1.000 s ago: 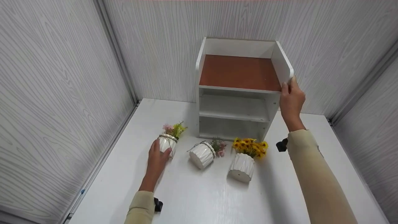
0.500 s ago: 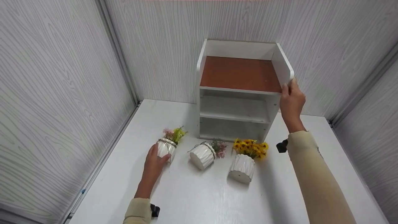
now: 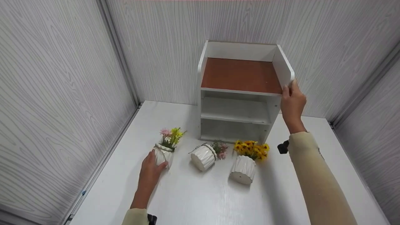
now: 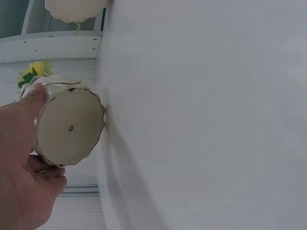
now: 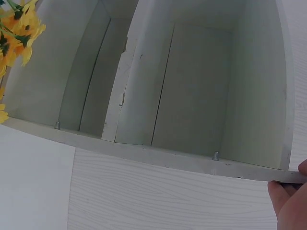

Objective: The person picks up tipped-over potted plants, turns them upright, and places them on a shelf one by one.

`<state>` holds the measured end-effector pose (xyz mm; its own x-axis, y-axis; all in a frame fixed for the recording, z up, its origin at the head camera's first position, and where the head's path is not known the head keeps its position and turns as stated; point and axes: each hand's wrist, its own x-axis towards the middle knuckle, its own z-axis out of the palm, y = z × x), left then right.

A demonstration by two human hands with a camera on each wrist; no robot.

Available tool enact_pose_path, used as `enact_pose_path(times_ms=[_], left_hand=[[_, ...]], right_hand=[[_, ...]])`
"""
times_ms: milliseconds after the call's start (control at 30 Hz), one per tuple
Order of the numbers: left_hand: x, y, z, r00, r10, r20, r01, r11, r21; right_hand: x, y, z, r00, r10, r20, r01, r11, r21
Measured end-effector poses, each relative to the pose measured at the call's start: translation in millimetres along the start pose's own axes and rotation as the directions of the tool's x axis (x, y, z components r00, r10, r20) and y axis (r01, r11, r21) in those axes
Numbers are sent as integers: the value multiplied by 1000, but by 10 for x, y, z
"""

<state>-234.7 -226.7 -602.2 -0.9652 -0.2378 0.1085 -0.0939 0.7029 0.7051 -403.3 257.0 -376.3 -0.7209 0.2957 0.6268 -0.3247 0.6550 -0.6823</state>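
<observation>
In the head view, my left hand [image 3: 149, 172] grips a white flowerpot [image 3: 162, 154], thumb on one side and fingers on the other. Twine circles this pot, and pink and yellow artificial flowers [image 3: 171, 136] stick out of it. Its round base [image 4: 69, 127] faces the left wrist camera, tilted up off the tabletop. At the back, my right hand [image 3: 293, 104] pinches the front edge of the right side panel of a white shelf unit [image 3: 237, 91] with a brown top board. In the right wrist view, fingertips [image 5: 280, 196] wrap that panel's edge.
A second white pot [image 3: 203, 157] with pink flowers lies on its side mid-table. Right of it lies a third pot [image 3: 243, 168] with yellow flowers [image 3: 251, 149], close before the shelf. Pale wood-grain walls [image 3: 162, 56] enclose the white table [image 3: 200, 200].
My left hand has drawn the flowerpot nearer to me and slightly left, and its flowers now stand more upright. The right hand keeps its hold on the shelf panel.
</observation>
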Motion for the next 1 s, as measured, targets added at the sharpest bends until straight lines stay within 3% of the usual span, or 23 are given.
enact_pose_path(times_ms=[167, 300, 567, 1000], left_hand=[[-49, -41, -70, 996, -69, 56, 71, 996, -48], [-55, -64, -25, 991, -115, 69, 123, 983, -136], [20, -5, 234, 998, -56, 21, 59, 973, -222], [148, -49, 309, 996, -90, -19, 84, 975, -208]], right_hand=[[1, 7, 6, 1000, 3, 0, -3, 1000, 2], [14, 4, -42, 1000, 12, 2, -12, 1000, -3], [26, 17, -170, 999, 38, -27, -39, 999, -27], [3, -25, -5, 1000, 3, -1, -3, 1000, -9]])
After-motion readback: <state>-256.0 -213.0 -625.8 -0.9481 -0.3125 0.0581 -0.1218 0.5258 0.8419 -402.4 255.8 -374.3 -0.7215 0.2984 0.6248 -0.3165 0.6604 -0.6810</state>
